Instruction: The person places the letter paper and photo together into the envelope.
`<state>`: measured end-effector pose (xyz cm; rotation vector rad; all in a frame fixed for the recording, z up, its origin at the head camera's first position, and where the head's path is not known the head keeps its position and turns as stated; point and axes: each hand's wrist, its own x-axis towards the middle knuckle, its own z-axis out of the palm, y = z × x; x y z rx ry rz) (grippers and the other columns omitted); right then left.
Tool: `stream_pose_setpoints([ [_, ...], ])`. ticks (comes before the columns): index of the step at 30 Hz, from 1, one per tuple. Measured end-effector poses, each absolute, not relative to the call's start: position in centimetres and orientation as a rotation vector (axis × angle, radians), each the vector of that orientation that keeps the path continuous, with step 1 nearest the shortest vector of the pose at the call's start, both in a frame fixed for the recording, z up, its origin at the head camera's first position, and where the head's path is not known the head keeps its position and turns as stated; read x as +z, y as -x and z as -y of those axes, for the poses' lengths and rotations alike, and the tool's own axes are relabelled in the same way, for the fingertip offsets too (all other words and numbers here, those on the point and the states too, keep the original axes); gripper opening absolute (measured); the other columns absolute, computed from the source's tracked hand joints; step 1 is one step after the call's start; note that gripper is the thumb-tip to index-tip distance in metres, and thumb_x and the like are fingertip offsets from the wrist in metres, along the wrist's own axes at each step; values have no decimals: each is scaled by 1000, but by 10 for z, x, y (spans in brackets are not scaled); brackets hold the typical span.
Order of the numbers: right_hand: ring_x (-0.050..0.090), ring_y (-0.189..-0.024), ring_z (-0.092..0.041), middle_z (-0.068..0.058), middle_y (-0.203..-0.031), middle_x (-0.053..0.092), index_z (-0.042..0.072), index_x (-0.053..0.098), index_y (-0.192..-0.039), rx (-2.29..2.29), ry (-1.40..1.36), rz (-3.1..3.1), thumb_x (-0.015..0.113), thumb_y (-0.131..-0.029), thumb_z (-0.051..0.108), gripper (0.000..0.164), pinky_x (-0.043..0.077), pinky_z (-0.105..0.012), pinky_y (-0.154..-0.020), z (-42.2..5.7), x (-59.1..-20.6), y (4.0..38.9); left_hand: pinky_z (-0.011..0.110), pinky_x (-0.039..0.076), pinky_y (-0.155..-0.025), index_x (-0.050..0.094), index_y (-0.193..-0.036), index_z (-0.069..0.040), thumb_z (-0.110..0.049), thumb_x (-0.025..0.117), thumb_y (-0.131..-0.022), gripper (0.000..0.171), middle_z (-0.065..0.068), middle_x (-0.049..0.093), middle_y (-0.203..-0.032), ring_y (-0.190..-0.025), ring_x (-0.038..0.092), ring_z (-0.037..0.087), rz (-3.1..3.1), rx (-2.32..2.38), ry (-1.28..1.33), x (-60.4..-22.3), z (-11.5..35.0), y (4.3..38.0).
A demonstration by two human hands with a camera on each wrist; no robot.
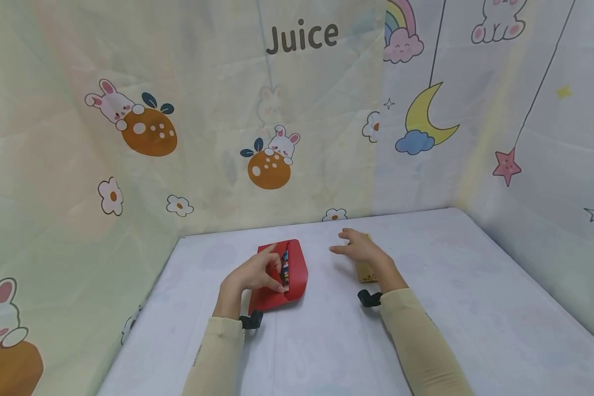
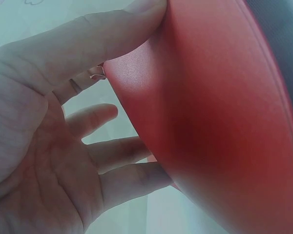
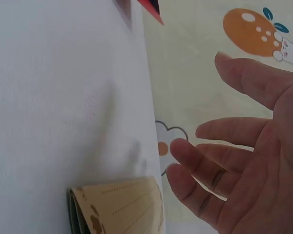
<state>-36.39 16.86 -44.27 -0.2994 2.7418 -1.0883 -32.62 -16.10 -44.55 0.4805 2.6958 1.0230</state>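
My left hand (image 1: 253, 273) grips the edge of a red paper envelope (image 1: 299, 270), thumb on one face and fingers at the other. The envelope's flap is folded out to the right, and a many-coloured strip (image 1: 285, 268) shows in its mouth. Close up in the left wrist view, the red paper (image 2: 210, 97) bows outward beside the thumb. My right hand (image 1: 362, 248) hovers with spread fingers and holds nothing. Partly hidden below it lies a tan folded paper (image 1: 366, 272) with dotted lines and dark print, its layered edge (image 3: 75, 209) showing in the right wrist view.
Both things are on a white table (image 1: 322, 341) whose back edge meets a hanging printed cloth (image 1: 218, 181). More printed cloth hangs along the left and right sides. A black wrist strap piece (image 1: 369, 298) sits at my right wrist, another (image 1: 251, 319) at my left.
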Motion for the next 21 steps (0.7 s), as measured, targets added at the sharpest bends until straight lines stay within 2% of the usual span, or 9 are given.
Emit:
stream_pose_setpoints([
  [3, 23, -158, -42, -18, -170, 30, 3, 40, -158, -1068, 294, -2764, 64, -100, 50, 79, 23, -64, -125, -174, -442, 364, 47, 63, -90, 64, -94, -17, -21, 97, -73, 39, 9, 21, -174, -152, 29, 40, -2694, 1030, -484, -446, 161, 326],
  [12, 19, -158, -44, -23, -169, 28, -2, 40, -157, -1107, 290, -2763, 63, -100, 50, 80, 19, -61, -127, -189, -446, 367, 47, 62, -90, 64, -93, -18, -21, 96, -73, 38, 9, 22, -174, -152, 30, 40, -2699, 1013, -490, -446, 161, 326],
  [21, 20, -158, -45, -23, -170, 24, -2, 39, -157, -1149, 244, -2756, 64, -100, 48, 80, 20, -62, -126, -196, -447, 367, 45, 63, -89, 65, -94, -17, -24, 97, -73, 38, 7, 17, -175, -154, 27, 41, -2696, 1009, -496, -445, 161, 326],
])
